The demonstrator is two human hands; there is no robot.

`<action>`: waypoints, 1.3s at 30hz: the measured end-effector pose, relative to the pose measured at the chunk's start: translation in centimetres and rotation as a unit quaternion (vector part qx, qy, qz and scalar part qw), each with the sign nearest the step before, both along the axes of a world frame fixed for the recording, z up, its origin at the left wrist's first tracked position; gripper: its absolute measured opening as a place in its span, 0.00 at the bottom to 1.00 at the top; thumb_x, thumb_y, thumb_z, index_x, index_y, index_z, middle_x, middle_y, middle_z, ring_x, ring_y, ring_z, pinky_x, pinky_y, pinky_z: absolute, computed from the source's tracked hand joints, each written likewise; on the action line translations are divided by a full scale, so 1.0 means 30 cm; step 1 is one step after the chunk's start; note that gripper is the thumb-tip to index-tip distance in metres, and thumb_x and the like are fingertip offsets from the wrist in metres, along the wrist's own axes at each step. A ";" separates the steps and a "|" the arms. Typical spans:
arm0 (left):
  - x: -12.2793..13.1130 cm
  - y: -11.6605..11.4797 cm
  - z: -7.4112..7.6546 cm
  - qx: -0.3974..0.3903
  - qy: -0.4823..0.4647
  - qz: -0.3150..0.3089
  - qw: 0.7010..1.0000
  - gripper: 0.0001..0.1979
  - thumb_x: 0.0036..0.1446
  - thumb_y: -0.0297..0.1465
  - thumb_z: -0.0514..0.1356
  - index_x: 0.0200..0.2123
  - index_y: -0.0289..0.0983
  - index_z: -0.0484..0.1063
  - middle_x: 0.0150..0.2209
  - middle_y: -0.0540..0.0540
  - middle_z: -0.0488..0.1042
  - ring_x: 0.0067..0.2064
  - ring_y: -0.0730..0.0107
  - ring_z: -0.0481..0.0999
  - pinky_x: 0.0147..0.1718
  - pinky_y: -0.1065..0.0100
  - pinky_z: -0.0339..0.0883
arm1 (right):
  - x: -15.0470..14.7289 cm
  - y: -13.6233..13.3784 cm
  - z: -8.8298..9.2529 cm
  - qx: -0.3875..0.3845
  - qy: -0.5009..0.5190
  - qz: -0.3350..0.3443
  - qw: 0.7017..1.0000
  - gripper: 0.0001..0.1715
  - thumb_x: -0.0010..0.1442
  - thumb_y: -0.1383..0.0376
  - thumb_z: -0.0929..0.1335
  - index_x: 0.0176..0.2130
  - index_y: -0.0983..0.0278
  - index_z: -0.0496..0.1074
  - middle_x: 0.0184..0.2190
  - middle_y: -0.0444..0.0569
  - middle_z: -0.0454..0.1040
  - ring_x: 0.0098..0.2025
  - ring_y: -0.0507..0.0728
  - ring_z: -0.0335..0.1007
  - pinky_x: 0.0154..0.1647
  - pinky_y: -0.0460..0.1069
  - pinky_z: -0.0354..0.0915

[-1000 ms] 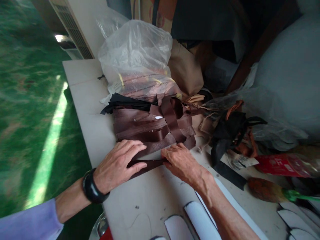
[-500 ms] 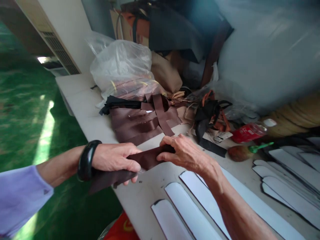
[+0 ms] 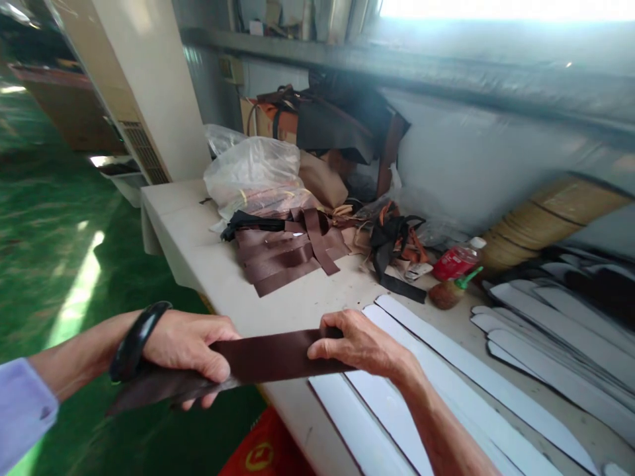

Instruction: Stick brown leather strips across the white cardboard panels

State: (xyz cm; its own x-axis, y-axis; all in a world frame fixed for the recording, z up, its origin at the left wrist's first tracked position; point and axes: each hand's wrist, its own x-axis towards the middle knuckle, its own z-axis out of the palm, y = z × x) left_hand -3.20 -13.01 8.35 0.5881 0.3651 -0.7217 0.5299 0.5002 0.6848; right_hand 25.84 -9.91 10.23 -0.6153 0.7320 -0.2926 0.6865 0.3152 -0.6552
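Observation:
My left hand [image 3: 191, 347] and my right hand [image 3: 360, 344] hold a long dark brown leather strip [image 3: 268, 357] stretched between them, just past the white table's [image 3: 198, 244] front edge. The left fingers curl around one end, whose tail hangs past the table edge over the floor. The right fingers pinch the other end above several long white-faced strips [image 3: 367, 423] lying side by side. Behind the hands lies a loose pile of brown leather strips [image 3: 282, 261]. A black bangle [image 3: 136, 340] circles my left wrist.
A clear plastic bag [image 3: 255, 175] of material sits behind the pile. Black and orange scraps [image 3: 391, 248], a red bottle [image 3: 456, 261] and stacked white-faced pieces [image 3: 555, 337] lie to the right. Green floor [image 3: 59, 264] lies left, with a red object [image 3: 262, 449] below the table edge.
Both hands have lifted the strip off the pile and drawn it towards me, pulling it out straighter. The view has tilted up, showing more of the wall and table.

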 end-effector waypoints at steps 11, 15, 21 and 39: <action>0.126 -0.103 -0.157 -0.078 0.017 -0.093 0.992 0.13 0.31 0.30 0.61 0.27 0.37 0.75 0.23 0.44 0.75 0.20 0.67 0.69 0.19 0.68 0.64 | 0.101 -0.324 -0.009 -0.083 -0.072 -0.143 0.984 0.13 0.54 0.53 0.70 0.28 0.60 0.72 0.22 0.39 0.65 0.26 0.49 0.60 0.22 0.44 0.49; 0.211 -0.146 -0.225 -0.078 -0.005 -0.174 0.982 0.09 0.33 0.31 0.63 0.24 0.36 0.74 0.21 0.49 0.70 0.20 0.73 0.64 0.18 0.74 0.58 | 0.156 -0.538 -0.036 -0.147 -0.095 -0.214 0.961 0.06 0.54 0.57 0.70 0.32 0.55 0.76 0.27 0.41 0.71 0.31 0.51 0.66 0.25 0.42 0.54; 0.399 -0.211 -0.279 -0.074 -0.091 -0.298 0.947 0.24 0.27 0.38 0.73 0.32 0.37 0.76 0.25 0.53 0.70 0.26 0.74 0.63 0.23 0.75 0.58 | 0.184 -0.751 -0.104 -0.071 -0.101 -0.231 0.965 0.08 0.56 0.55 0.70 0.32 0.56 0.76 0.29 0.43 0.75 0.32 0.52 0.68 0.26 0.43 0.55; 0.724 -0.397 -0.122 0.152 -0.381 -0.301 0.861 0.25 0.42 0.47 0.69 0.39 0.35 0.78 0.38 0.46 0.75 0.44 0.56 0.72 0.50 0.63 0.65 | 0.189 -0.816 0.007 0.060 -0.173 -0.127 0.975 0.07 0.58 0.60 0.70 0.31 0.60 0.74 0.28 0.40 0.78 0.26 0.50 0.67 0.24 0.48 0.46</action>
